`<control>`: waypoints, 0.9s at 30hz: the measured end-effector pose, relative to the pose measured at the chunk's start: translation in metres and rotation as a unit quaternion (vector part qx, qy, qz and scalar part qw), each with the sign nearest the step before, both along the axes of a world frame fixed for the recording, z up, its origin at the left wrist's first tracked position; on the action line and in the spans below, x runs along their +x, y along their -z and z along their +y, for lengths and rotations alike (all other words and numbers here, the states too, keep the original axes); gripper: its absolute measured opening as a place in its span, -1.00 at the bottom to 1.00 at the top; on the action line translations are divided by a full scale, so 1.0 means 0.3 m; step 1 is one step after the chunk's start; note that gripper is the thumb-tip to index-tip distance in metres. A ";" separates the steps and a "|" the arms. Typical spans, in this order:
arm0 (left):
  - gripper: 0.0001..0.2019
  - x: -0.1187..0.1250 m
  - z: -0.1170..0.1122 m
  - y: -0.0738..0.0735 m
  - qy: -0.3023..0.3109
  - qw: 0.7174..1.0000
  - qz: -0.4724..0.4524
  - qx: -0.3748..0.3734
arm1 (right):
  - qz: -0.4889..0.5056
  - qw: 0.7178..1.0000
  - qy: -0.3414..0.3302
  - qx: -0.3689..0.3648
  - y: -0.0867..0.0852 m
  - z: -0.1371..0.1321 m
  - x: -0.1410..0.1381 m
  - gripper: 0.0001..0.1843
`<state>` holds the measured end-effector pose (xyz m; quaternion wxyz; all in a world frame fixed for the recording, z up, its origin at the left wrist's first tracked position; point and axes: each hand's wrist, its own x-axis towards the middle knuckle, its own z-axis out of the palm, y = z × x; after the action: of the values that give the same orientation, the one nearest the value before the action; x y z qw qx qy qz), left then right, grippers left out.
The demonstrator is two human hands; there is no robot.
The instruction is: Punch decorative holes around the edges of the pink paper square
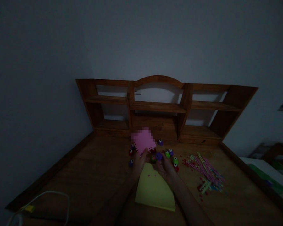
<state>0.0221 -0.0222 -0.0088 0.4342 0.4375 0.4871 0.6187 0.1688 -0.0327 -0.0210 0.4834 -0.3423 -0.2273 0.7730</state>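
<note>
A dim, pale plain wall [141, 40] fills the upper half of the frame above a wooden desk [96, 169] spread across the lower half. A brown wooden shelf unit [158, 106], arched at its center, stands along the desk's back edge in the middle of the frame. A flat, smooth yellow sheet [154, 194] lies at lower center, its long axis running up and down the frame and leaning slightly left toward the top. At right center, slim pink and pale-yellow sticks [205, 168] lie heaped, most slanting from upper left to lower right.

At center, a flat pink panel [143, 142], roughly square with no clear long axis, is held tilted, one corner pointing down the frame; small holes line its lower edges, and its top is pixelated. The left hand [138, 164] grips it near that lower corner, thumb on the face. Just beside, the right hand [167, 168] closes its fingers on a rounded purple piece [158, 156]; which way that points is too dark to tell. Rounded green toys [175, 161] with big white eyes sit right of the hand, and tiny pink dots [148, 175] rest on the sheet.
</note>
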 end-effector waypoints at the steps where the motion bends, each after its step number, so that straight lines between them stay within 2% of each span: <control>1: -0.52 0.001 -0.001 -0.002 0.002 1.000 -0.002 -0.001 | 0.004 1.000 0.004 -0.011 -0.002 0.000 -0.002 -0.49; 4: -0.53 0.003 -0.007 -0.011 0.005 1.000 -0.008 0.005 | 0.023 0.999 0.018 -0.028 -0.006 -0.001 -0.010 -0.51; 13: -0.59 0.002 -0.033 -0.050 0.008 1.000 -0.015 0.006 | 0.024 0.999 0.023 0.028 0.010 0.000 -0.007 -0.50; 16: -0.60 0.003 -0.032 -0.050 0.004 1.000 -0.009 0.010 | 0.056 0.998 0.023 0.027 0.000 -0.003 -0.005 -0.55; 22: -0.64 0.003 -0.011 -0.019 0.007 1.000 -0.022 0.014 | 0.168 0.981 0.093 -0.034 -0.017 0.004 0.005 -0.79; 27: -0.56 0.007 -0.025 -0.036 0.019 0.999 -0.040 0.006 | 0.218 0.969 0.112 -0.028 -0.031 0.005 0.022 -0.80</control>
<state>0.0243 -0.0298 0.0021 0.4622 0.4239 0.4569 0.6308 0.1754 -0.0312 -0.0117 0.5948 -0.2019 -0.0544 0.7762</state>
